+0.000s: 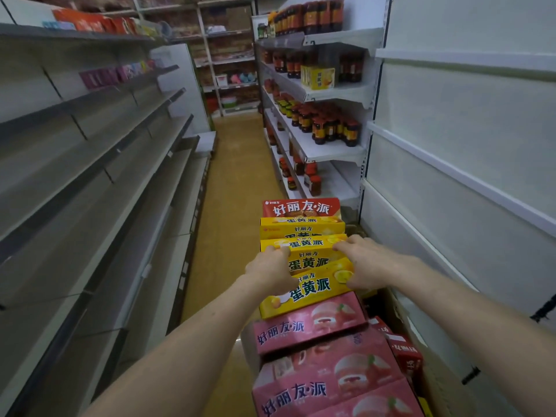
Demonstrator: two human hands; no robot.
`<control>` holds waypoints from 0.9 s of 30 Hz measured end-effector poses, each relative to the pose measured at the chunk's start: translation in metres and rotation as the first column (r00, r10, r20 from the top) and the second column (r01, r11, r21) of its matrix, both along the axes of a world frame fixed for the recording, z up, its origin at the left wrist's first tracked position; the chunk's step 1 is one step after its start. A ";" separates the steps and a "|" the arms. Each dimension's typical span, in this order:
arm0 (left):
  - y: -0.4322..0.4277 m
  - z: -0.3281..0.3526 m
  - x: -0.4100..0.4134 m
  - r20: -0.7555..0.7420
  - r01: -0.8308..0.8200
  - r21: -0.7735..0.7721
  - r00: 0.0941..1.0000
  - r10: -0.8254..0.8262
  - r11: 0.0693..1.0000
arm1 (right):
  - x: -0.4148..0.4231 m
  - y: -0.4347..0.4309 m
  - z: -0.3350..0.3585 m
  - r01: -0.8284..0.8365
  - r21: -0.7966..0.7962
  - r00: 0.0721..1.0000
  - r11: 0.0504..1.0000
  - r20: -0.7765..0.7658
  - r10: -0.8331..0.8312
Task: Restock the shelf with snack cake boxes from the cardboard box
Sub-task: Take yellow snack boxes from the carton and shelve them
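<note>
From the head camera, both bare forearms reach forward and down into a row of snack cake boxes that runs away from the person along the aisle floor, in what appears to be a brown cardboard box (433, 383), of which only the right wall and flap show.

The left hand (268, 267) and the right hand (362, 264) each form one side of the grip, closed from opposite ends on the yellow rectangular snack cake boxes (307, 266). The long axis of these boxes runs left to right, across the line of the arms, so each hand meets a short end: fingers curled over the top edge, thumbs toward the near face. Both hands are about equally near, so neither leads. How many yellow boxes the grip spans cannot be told; it looks like two or three pressed together.

The yellow boxes are glossy printed card with green lettering and pictures of pale cakes. Beyond them stands a red snack cake box (301, 207); nearer the person lie pink snack cake boxes (310, 326).

One more yellow box stands on the white metal shelf (337, 93) at right, among dark jars with red lids (326, 124), up and ahead to the right of the grip. That is probably where the lift must travel.
</note>
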State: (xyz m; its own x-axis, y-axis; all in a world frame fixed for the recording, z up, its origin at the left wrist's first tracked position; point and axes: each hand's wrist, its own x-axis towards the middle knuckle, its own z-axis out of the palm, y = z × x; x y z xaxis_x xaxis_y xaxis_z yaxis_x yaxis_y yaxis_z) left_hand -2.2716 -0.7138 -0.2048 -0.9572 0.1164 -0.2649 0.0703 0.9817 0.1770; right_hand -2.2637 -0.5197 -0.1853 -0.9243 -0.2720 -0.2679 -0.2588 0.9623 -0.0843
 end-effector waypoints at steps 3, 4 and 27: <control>-0.007 -0.008 -0.019 -0.015 0.006 0.006 1.000 -0.006 1.000 | -0.016 -0.008 -0.007 0.001 0.012 1.000 1.000 -0.001 -0.001; -0.010 -0.009 -0.026 -0.031 0.007 0.009 0.999 -0.006 1.000 | -0.022 -0.010 -0.008 0.005 0.014 1.000 1.000 -0.005 -0.005; -0.003 -0.072 -0.029 0.166 0.248 -0.095 0.959 -0.230 0.964 | -0.047 -0.011 -0.055 -0.075 0.231 0.987 0.970 0.157 0.039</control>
State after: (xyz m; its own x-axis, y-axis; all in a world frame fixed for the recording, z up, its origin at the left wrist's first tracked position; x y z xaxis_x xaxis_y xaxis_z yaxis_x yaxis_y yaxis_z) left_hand -2.3009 -0.7170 -0.2767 -0.8525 0.2970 -0.4302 0.2859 0.9538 0.0918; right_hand -2.3108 -0.5309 -0.2405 -0.8534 -0.2354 -0.4652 -0.3151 0.9437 0.1005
